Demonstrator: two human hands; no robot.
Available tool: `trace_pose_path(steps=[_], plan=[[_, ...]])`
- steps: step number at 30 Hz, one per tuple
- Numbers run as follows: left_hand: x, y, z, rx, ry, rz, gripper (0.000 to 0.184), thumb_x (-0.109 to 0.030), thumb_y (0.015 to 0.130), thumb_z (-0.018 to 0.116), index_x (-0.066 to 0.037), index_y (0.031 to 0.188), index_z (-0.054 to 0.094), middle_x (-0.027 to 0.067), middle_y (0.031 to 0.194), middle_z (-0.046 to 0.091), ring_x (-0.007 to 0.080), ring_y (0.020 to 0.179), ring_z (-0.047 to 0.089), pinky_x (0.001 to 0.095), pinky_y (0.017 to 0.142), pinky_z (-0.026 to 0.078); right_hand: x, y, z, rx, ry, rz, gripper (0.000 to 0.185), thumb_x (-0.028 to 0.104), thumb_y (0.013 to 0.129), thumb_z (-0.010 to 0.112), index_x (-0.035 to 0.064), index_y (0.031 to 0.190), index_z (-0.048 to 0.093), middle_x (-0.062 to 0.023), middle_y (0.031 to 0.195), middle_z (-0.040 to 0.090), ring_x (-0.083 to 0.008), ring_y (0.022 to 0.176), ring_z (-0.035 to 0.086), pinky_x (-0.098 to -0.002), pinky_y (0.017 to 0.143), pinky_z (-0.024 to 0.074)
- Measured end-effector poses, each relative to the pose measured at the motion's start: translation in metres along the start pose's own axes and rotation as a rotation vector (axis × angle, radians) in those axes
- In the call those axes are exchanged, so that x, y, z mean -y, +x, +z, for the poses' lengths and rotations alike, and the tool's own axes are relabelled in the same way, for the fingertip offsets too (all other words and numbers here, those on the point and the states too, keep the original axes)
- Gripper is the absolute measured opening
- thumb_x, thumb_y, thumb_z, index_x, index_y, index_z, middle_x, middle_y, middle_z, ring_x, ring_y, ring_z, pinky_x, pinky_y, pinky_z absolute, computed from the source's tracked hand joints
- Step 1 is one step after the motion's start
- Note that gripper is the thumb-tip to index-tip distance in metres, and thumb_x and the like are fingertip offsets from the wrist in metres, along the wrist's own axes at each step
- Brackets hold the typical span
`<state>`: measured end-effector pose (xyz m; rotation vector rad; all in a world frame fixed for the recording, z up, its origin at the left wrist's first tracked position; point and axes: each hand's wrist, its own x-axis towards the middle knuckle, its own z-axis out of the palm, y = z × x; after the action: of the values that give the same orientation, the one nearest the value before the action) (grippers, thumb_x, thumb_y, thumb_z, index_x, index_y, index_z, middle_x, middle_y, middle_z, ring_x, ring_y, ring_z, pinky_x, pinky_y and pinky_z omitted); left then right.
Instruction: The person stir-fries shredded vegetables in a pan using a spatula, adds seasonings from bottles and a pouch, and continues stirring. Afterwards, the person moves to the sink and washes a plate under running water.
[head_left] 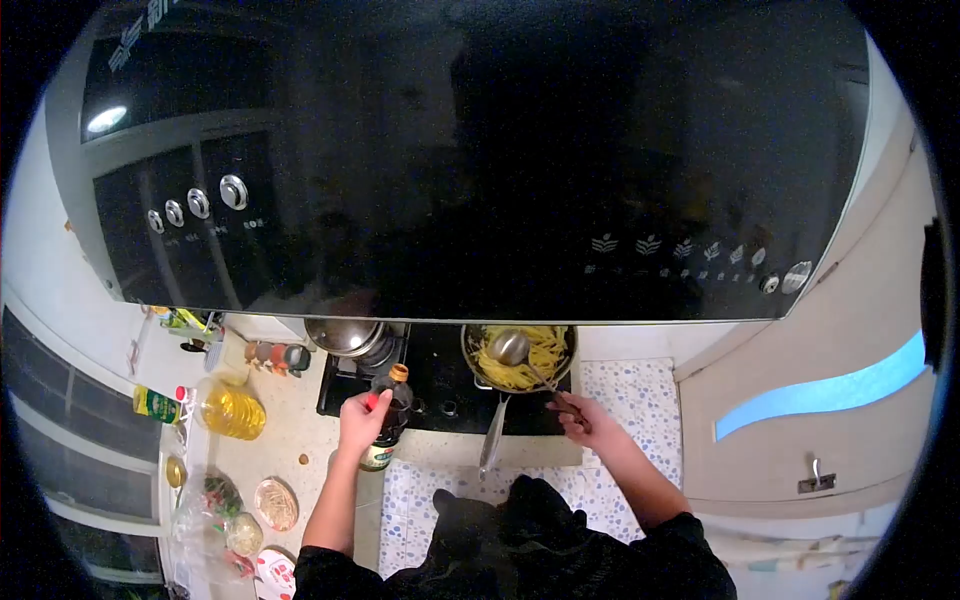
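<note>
My left hand (361, 422) is closed around a dark sauce bottle (398, 408) with an orange-brown neck and a green and white label near its base. A small red piece, perhaps a cap, shows at my left fingers. My right hand (588, 420) grips the handle of a metal ladle (511, 347). The bowl of the ladle rests over yellow strips of food (545, 352) in a frying pan (576, 364). The pan sits on the black stove (440, 375), its handle pointing toward me. The bottle is upright or slightly tilted, left of the pan handle.
A range hood (450, 180) hangs low over the stove. Left of the pan stands a lidded pot (345, 337). On the left counter are an oil jug (230, 408), spice jars (278, 357), a plate of pale strips (276, 503) and bagged vegetables (222, 493). A door (800, 400) is at right.
</note>
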<state>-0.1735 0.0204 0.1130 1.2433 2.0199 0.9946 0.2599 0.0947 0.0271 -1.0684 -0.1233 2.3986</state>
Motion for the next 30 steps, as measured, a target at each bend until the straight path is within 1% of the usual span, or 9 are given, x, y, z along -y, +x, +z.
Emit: trace_pose_path(steps=[8,12,15,19,20,23,26,29,30], plan=[[0.002,0.004,-0.001,0.046,-0.084,0.029,0.046,-0.029,0.091,0.071,0.000,0.059,0.056,0.0004,0.051,0.050,0.0066,0.050,0.040,0.0293,0.047,0.035,0.059,-0.077,0.013,-0.350,-0.375,-0.182,0.031,0.032,0.101,0.050,0.0021,0.103,0.058,-0.0015,0.060,0.049,-0.0101,0.038,0.038,-0.0241,0.034,0.0299],[0.002,0.005,-0.004,0.036,-0.110,0.046,0.046,-0.027,0.092,0.070,0.000,0.058,0.055,-0.0009,0.051,0.051,0.0060,0.050,0.039,0.0287,0.047,0.034,0.068,-0.044,0.025,-0.464,-0.595,-0.373,0.030,0.031,0.098,0.057,0.0010,0.096,0.058,-0.0043,0.057,0.051,-0.0127,0.036,0.042,-0.0281,0.033,0.0308],[-0.001,0.002,-0.007,0.023,-0.142,0.048,0.046,-0.027,0.093,0.069,-0.001,0.059,0.055,-0.0009,0.051,0.050,0.0062,0.050,0.039,0.0289,0.047,0.034,0.061,-0.029,0.034,-0.414,-0.750,-0.442,0.029,0.029,0.098,0.058,0.0017,0.089,0.058,-0.0048,0.057,0.052,-0.0132,0.036,0.042,-0.0285,0.034,0.0321],[-0.002,-0.005,-0.014,-0.018,-0.154,0.070,0.045,-0.026,0.094,0.068,-0.001,0.059,0.054,-0.0009,0.052,0.050,0.0066,0.050,0.039,0.0289,0.047,0.034,0.036,-0.052,0.068,-0.533,-1.104,-0.565,0.030,0.029,0.098,0.058,-0.0013,0.095,0.063,-0.0077,0.059,0.055,-0.0165,0.036,0.049,-0.0319,0.037,0.0410],[0.002,-0.007,-0.016,-0.029,-0.155,0.075,0.045,-0.026,0.094,0.068,-0.001,0.059,0.054,-0.0009,0.052,0.050,0.0068,0.050,0.039,0.0289,0.047,0.034,0.030,-0.057,0.069,-0.566,-1.274,-0.633,0.031,0.028,0.098,0.057,-0.0013,0.104,0.063,-0.0152,0.063,0.061,-0.0278,0.044,0.059,-0.0402,0.044,0.0482],[0.014,-0.011,-0.019,-0.038,-0.211,0.092,0.045,-0.026,0.094,0.068,-0.001,0.059,0.053,-0.0007,0.053,0.050,0.0071,0.050,0.039,0.0290,0.047,0.034,0.016,-0.054,0.055,-0.705,-1.750,-0.995,0.031,0.030,0.098,0.055,0.0004,0.104,0.062,-0.0225,0.070,0.065,-0.0384,0.058,0.065,-0.0487,0.054,0.0515],[0.037,-0.016,-0.021,-0.050,-0.254,0.029,0.044,-0.024,0.096,0.066,-0.003,0.060,0.053,-0.0017,0.054,0.051,0.0059,0.051,0.039,0.0276,0.048,0.034,0.012,-0.043,0.059,-0.868,-1.850,-0.852,0.028,0.029,0.096,0.055,0.0024,0.100,0.063,-0.0243,0.075,0.066,-0.0442,0.069,0.064,-0.0534,0.064,0.0522],[0.040,-0.033,-0.034,-0.020,-0.449,-0.054,0.041,-0.022,0.097,0.064,-0.005,0.061,0.053,-0.0030,0.055,0.050,0.0046,0.051,0.039,0.0255,0.048,0.033,0.013,0.002,0.028,-0.921,-1.881,-0.861,0.032,0.034,0.097,0.054,0.0028,0.101,0.062,-0.0231,0.076,0.067,-0.0423,0.072,0.066,-0.0518,0.063,0.0536],[0.073,-0.030,-0.034,-0.045,-0.405,0.017,0.039,-0.021,0.099,0.061,-0.008,0.063,0.053,-0.0038,0.057,0.049,0.0041,0.050,0.040,0.0236,0.046,0.032,0.013,0.009,0.028,-0.946,-1.877,-0.825,0.032,0.034,0.096,0.054,0.0028,0.101,0.062,-0.0231,0.077,0.067,-0.0426,0.072,0.066,-0.0518,0.064,0.0538]])
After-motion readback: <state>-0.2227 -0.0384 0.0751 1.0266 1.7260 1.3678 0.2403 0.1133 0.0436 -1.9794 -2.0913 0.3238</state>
